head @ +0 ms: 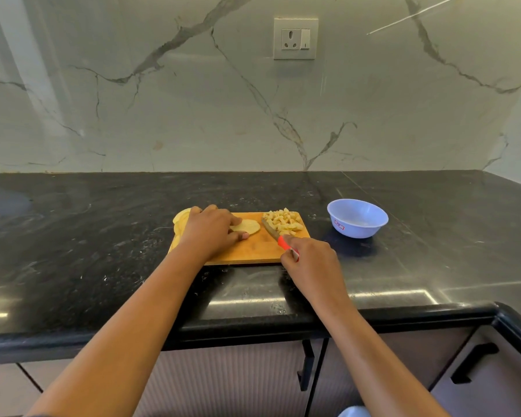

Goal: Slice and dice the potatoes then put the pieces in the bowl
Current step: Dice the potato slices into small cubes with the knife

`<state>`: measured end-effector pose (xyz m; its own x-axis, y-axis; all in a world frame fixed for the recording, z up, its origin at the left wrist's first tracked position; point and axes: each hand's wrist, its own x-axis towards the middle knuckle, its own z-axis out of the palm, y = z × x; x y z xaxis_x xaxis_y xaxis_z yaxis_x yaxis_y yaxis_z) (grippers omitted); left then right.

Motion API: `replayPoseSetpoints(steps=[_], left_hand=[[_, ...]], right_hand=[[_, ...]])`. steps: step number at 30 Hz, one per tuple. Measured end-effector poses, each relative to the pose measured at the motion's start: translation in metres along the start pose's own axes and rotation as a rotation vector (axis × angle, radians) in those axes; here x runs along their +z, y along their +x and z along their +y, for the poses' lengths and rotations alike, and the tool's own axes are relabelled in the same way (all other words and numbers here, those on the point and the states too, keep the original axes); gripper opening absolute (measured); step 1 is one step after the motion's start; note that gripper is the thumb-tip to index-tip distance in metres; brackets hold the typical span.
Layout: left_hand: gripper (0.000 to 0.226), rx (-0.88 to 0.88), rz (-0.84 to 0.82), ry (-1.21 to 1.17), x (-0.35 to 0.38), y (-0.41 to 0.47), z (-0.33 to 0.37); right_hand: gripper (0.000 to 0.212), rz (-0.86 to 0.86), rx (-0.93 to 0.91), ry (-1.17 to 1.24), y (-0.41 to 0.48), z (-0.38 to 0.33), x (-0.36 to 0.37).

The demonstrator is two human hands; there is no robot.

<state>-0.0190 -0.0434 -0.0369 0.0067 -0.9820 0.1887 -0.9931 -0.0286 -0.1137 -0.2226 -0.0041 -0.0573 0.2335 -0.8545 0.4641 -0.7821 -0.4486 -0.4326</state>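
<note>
1. The cutting board (247,251) lies on the dark desk (103,236), and everything is arranged around it.
2. The left hand (209,231) reaches over the board's middle. Its fingers bend down onto a potato slice (248,226) and the thumb sits at the near edge, likely to pin the slice flat for cutting.
3. The right hand (309,257) hovers over the board's near right corner, wrapped tightly round the red handle of the knife (278,236). The blade angles up toward the board's middle, its tip just right of the pinned slice, seemingly lined up for the first cut.
4. More uncut slices (181,219) wait at the board's left end, partly hidden behind the left hand and out of the blade's way.
5. The diced pile (283,222) sits on the board's far right corner, probably pushed there to free cutting room.
6. The bowl (357,218) stands off the board's right end, near the dice, with no pieces visible inside, so the transfer is not yet done.
</note>
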Motion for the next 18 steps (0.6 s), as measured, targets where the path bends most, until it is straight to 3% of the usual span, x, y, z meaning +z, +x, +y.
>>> replayPoseSetpoints(steps=[9, 18], left_hand=[[0.057, 0.029, -0.012, -0.202, 0.0011, 0.0057, 0.0008], [0.059, 0.073, 0.031, -0.196, 0.0024, -0.0016, 0.0045]], right_hand=[[0.039, 0.018, -0.006, -0.031, 0.0004, 0.0019, 0.0045], [0.039, 0.020, -0.012, -0.043, 0.0013, 0.0015, 0.0059]])
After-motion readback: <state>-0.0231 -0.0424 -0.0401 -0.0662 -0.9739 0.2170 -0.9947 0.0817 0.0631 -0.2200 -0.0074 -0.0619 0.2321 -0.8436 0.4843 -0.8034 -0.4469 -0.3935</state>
